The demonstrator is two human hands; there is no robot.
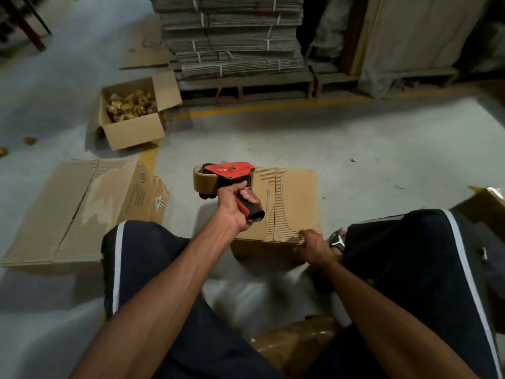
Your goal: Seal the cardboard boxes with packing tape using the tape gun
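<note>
Cardboard box near edge under right hand, fingertips hidden.

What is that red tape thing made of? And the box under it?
The tape gun looks like painted red metal, with visible rivets; its handle seems plastic or rubber. The brown roll is glossy tape. The box is matte brown corrugated cardboard: its torn top skin shows ribbed fluting.

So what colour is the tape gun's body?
Red, with a black handle end; the tape gun shows in the head view.
</note>
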